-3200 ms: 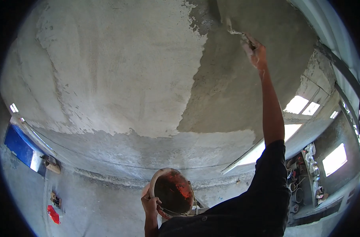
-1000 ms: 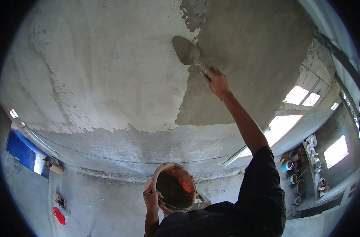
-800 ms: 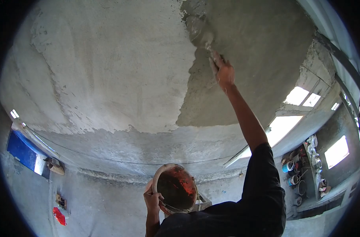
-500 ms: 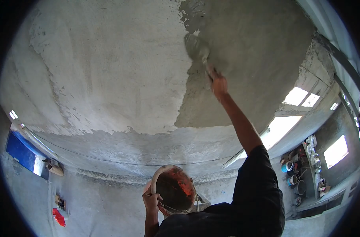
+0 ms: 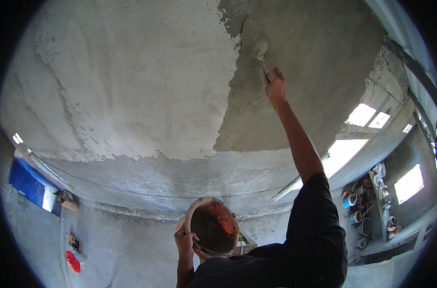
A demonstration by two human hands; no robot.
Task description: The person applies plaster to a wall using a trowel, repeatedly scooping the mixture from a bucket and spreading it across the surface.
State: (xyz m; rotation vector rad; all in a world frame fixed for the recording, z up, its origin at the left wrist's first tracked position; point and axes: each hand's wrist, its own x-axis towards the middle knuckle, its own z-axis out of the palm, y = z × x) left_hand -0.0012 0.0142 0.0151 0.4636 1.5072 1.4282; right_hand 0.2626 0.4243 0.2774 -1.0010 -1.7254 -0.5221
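Observation:
My right hand (image 5: 277, 87) reaches up with its fingers wrapped round the handle of a trowel (image 5: 260, 49). The trowel's blade lies against wet, darker plaster (image 5: 314, 72) and is hard to tell from it. To the left, the wall (image 5: 132, 81) carries a paler, drier coat with a ragged edge where the two meet. Low in front of me, my left hand (image 5: 185, 241) grips the rim of a bucket (image 5: 213, 228), tilted so its mouth shows. Inside, the bucket is smeared dark with patches of red-orange.
Buckets (image 5: 356, 217) and clutter stand by a shelf at the lower right. A window opening (image 5: 343, 156) breaks the wall on the right. On the floor at the lower left lie a red item (image 5: 73, 262) and a small box (image 5: 75, 243). A blue panel (image 5: 30, 181) stands at far left.
My right hand has swept the trowel rightward and slightly up along the plaster edge. Wet plaster now covers the spot near its earlier position. My left hand and the bucket have barely moved.

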